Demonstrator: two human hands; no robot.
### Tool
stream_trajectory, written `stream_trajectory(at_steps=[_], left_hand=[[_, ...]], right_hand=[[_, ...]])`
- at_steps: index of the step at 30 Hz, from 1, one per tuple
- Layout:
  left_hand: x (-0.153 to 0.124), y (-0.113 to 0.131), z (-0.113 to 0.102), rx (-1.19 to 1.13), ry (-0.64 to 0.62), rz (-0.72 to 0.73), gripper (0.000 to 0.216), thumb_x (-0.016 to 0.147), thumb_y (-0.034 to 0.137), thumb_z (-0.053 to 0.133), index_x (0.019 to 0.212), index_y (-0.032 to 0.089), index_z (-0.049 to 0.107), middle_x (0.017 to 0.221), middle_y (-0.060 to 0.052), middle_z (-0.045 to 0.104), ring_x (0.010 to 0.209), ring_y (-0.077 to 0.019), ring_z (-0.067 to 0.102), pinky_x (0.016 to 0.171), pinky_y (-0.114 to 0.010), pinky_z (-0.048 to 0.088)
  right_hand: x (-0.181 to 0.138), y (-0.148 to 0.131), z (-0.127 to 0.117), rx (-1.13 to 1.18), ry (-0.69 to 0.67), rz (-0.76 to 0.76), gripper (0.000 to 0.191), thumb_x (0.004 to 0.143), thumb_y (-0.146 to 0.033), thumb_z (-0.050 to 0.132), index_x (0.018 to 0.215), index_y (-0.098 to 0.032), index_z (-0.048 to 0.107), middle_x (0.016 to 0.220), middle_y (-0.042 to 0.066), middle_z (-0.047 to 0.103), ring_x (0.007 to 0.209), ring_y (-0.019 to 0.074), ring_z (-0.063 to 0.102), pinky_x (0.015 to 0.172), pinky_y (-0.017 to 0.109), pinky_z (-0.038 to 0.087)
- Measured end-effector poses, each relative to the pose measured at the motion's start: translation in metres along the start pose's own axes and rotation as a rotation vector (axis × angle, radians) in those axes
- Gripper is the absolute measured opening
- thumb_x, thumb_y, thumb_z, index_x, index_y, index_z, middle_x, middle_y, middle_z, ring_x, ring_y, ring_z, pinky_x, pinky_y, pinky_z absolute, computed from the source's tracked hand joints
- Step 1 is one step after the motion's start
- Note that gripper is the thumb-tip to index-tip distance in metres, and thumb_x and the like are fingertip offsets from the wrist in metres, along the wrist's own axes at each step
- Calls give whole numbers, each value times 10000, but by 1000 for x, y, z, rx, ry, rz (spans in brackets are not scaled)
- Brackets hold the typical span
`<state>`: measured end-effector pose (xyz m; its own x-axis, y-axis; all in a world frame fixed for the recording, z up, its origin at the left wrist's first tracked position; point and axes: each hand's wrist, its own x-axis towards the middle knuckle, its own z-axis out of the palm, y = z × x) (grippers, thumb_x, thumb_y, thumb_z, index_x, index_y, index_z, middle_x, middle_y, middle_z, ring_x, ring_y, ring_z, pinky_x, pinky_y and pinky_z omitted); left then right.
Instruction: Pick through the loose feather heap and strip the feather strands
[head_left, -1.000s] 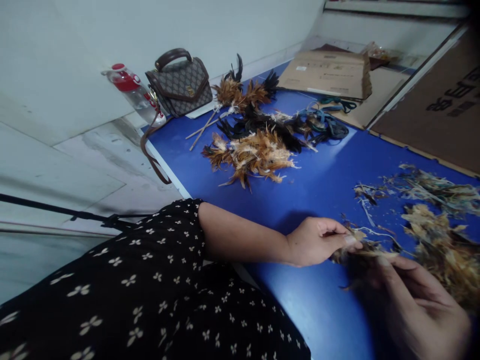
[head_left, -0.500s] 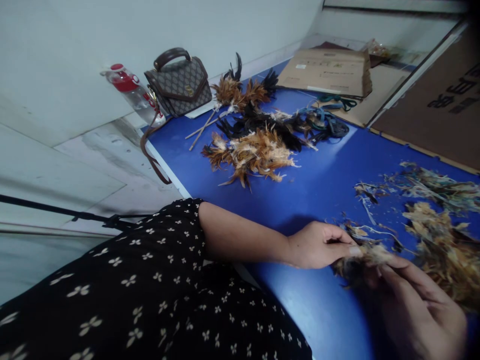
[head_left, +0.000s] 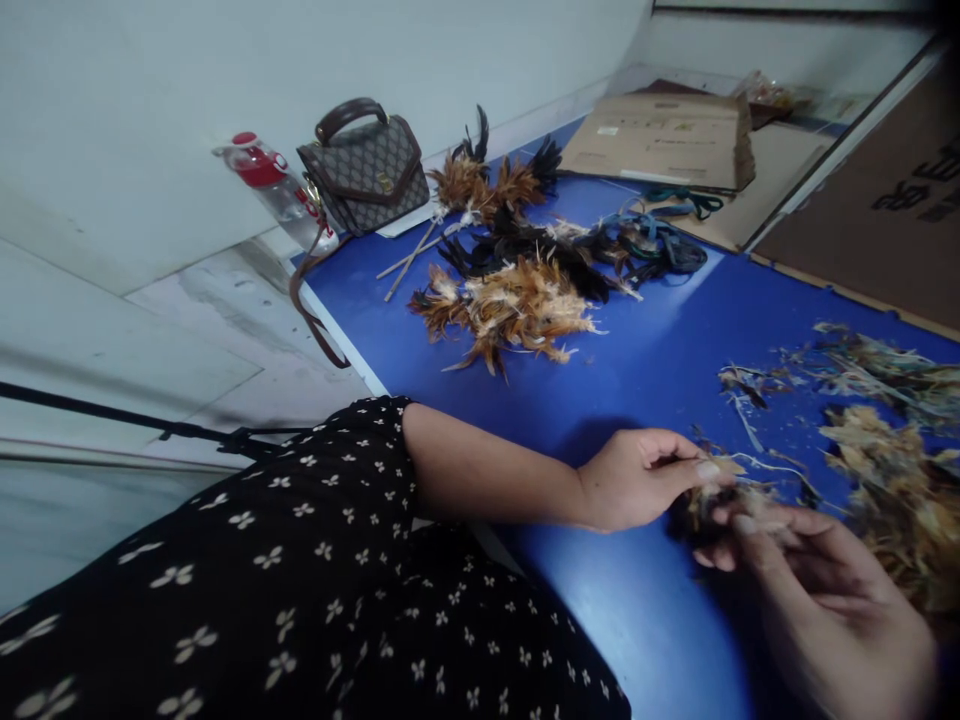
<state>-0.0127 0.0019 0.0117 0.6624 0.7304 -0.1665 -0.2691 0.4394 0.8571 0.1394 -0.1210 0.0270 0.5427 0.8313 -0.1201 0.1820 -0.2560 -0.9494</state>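
Observation:
Low over the blue table (head_left: 645,370), my left hand (head_left: 649,480) pinches a small tuft of brown and dark feathers (head_left: 701,505) between thumb and fingers. My right hand (head_left: 832,600) faces it from the right, thumb and forefinger closed on the pale fluffy end of the feathers. Which feather each hand grips is blurred. Just beyond the fingers lie loose strands and feather scraps (head_left: 750,385). A pile of tan and brown feathers (head_left: 892,480) sits beside my right hand, partly behind it.
Tan feather bundles (head_left: 517,310) and black feathers (head_left: 525,245) lie farther back. Two thin sticks (head_left: 409,262), a handbag (head_left: 367,170) and a red-capped bottle (head_left: 277,190) stand or lie at the left edge. Flattened cardboard (head_left: 660,140), blue-green cords (head_left: 652,235) and a brown box (head_left: 877,190) are behind.
My right hand's fingertips have moved left, closer to my left hand, over the feather tuft. My left hand keeps its pinch. The whole view has shifted slightly.

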Motion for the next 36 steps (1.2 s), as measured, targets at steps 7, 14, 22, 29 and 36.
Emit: stream_trajectory(at_steps=[7, 14, 22, 29, 36], left_hand=[[-1, -3, 0, -10, -50, 48, 307, 870, 429, 802, 927, 138, 721, 1015, -83, 755, 947, -152, 670, 1041, -381, 505], [0, 1, 0, -66, -80, 47, 318, 866, 439, 811, 916, 138, 722, 1032, -90, 758, 1032, -176, 685, 1118, -409, 478], [0, -9, -1, 63, 9, 4, 243, 859, 355, 820, 905, 135, 727, 860, -14, 692, 795, -110, 583, 920, -334, 500], [-2, -5, -2, 21, -129, -22, 453, 740, 521, 897, 907, 130, 739, 891, -25, 694, 817, -120, 590, 901, -345, 511], [2, -11, -7, 66, -210, 10, 378, 846, 490, 819, 953, 147, 700, 937, -49, 702, 871, -146, 629, 994, -397, 539]], right_hand=[[5, 6, -1, -187, -110, -4, 482, 773, -588, 850, 1093, -231, 795, 859, 37, 788, 688, 166, 734, 647, 206, 610], [0, 3, 1, -261, -79, -10, 466, 734, -612, 859, 974, -215, 812, 801, 25, 778, 641, 154, 688, 598, 174, 565], [-6, 7, 0, -192, 69, 44, 487, 718, -581, 899, 1064, -250, 811, 845, 21, 793, 696, 155, 703, 624, 135, 562], [-1, 9, 1, -221, -50, 12, 439, 766, -665, 811, 953, -268, 804, 786, 8, 769, 660, 148, 681, 626, 141, 558], [2, 19, -4, -294, -49, 8, 449, 763, -693, 792, 932, -278, 807, 771, 3, 776, 629, 157, 678, 568, 154, 549]])
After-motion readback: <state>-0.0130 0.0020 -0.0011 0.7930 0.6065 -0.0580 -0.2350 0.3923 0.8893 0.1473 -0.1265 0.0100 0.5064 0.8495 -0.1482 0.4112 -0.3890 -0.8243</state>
